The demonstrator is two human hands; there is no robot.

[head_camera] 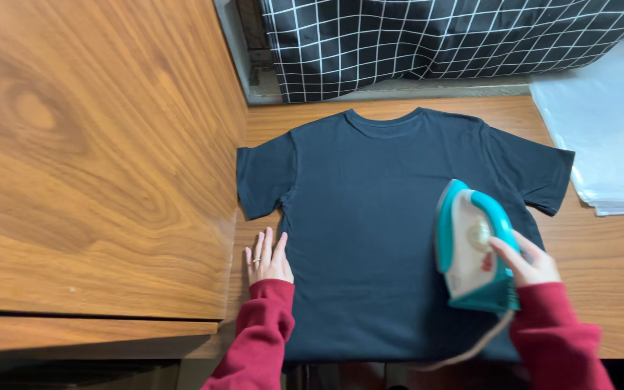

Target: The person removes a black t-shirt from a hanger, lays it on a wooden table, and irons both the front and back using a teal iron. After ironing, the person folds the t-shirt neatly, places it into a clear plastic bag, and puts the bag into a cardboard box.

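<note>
Right hand (532, 261) fingers wrapped round teal iron (471, 245), on black T-shirt (370, 217) right side. Left hand (269, 258) flat at shirt's left edge, fingers slightly spread.

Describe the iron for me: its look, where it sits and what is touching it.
The iron has a teal handle and rim around a cream, plastic-looking body, with a round dial and a small red mark on top. It stands soleplate down on the lower right part of the dark T-shirt, nose pointing away from the person. The right hand grips its handle from the rear. A pale cord trails from its back towards the table's near edge. The left hand does not touch it.
</note>
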